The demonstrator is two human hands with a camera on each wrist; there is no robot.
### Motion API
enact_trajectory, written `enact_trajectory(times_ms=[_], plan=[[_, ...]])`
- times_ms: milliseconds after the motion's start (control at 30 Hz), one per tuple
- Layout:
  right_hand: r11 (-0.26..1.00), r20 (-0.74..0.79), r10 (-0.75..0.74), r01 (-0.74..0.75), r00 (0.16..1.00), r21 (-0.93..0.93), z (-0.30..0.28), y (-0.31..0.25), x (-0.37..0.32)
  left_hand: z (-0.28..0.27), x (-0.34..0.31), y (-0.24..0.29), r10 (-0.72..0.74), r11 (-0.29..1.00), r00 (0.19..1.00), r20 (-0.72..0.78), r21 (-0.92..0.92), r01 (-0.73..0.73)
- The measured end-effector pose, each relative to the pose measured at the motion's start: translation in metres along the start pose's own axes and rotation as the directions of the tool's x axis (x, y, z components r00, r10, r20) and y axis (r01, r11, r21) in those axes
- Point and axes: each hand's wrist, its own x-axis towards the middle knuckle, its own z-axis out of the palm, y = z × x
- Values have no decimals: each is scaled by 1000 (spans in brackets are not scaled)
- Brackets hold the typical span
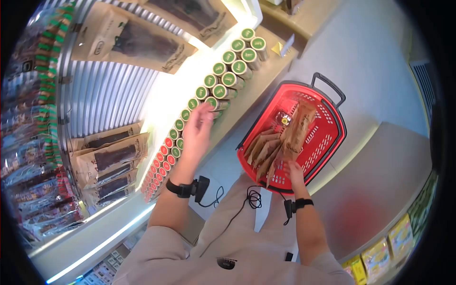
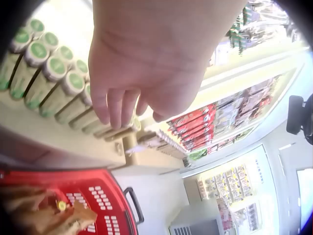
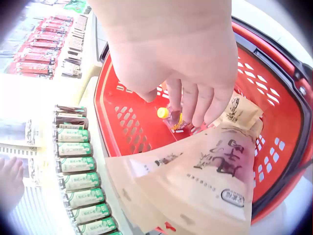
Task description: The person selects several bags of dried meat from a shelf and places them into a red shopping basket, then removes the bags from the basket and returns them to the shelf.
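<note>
My left hand (image 1: 197, 130) is raised beside the rows of green-lidded cans (image 1: 229, 78) on the lit shelf. Its fingers hang loosely curled in the left wrist view, with nothing between them, and overlap the nearest cans (image 2: 73, 83). Over the near end of the red shopping basket (image 1: 327, 114) is my right hand (image 1: 294, 173). Its relaxed fingers hold nothing in the right wrist view and hang just above several brown paper pouches (image 3: 195, 171). Among the pouches in the basket lies a small bottle with a yellow cap (image 3: 163, 113).
Red-lidded cans (image 1: 161, 159) continue the row toward me. Large brown pouches (image 1: 133, 40) hang above the shelf, and more pouches (image 1: 118, 154) stand on the left. A black cable (image 1: 254, 197) dangles in front of my legs. The basket's black handle (image 1: 332, 88) sticks out at its far end.
</note>
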Motion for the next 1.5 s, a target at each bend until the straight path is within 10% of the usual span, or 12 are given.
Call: enact_trajectory(times_ms=[100, 233, 600, 867, 1500], plan=[[999, 36, 3, -4, 999, 32, 13, 2, -28, -55, 47, 23, 290, 953, 889, -355, 194, -234], [997, 68, 3, -9, 998, 77, 12, 21, -32, -109, 99, 33, 134, 982, 740, -660, -15, -191], [999, -7, 7, -7, 1000, 37, -4, 36, -41, -136, 167, 26, 225, 939, 870, -439, -141, -314], [998, 25, 25, -23, 999, -55, 18, 50, -45, -109, 128, 41, 560, 828, 664, -496, 311, -466], [968, 64, -248, 249, 967, -12, 31, 14, -46, -91, 35, 55, 600, 792, 490, -632, 380, -479]])
